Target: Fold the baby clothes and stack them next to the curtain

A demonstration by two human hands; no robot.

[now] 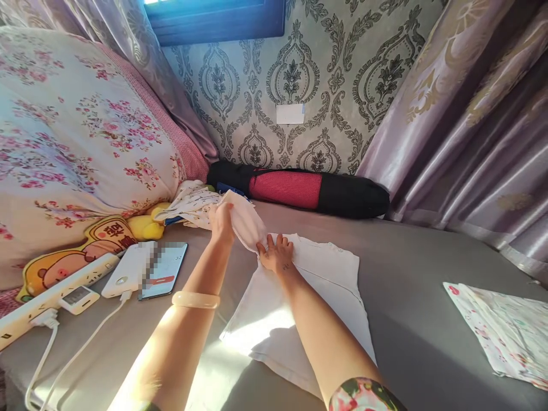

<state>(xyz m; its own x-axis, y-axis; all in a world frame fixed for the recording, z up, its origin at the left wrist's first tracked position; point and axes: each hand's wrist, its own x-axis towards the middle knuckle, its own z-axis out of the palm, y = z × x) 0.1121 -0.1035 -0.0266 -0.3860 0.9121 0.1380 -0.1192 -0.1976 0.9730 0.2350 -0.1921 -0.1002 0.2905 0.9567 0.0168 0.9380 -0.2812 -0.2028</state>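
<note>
A white garment (317, 285) lies spread on the grey bed sheet in front of me, partly in sunlight. My left hand (221, 221) is closed on a raised part of it, which looks like a sleeve, lifted at the garment's upper left. My right hand (277, 254) rests on the garment near its top, fingers spread and pressing the cloth beside the lifted part. The part of the garment beneath my right forearm is hidden.
Patterned clothes (192, 202) lie behind my left hand. A black and red bag (285, 189) runs along the wall. To the left are a power strip (64, 291), a power bank (126, 271) and a phone (169, 271). Folded printed cloth (505, 331) lies at right.
</note>
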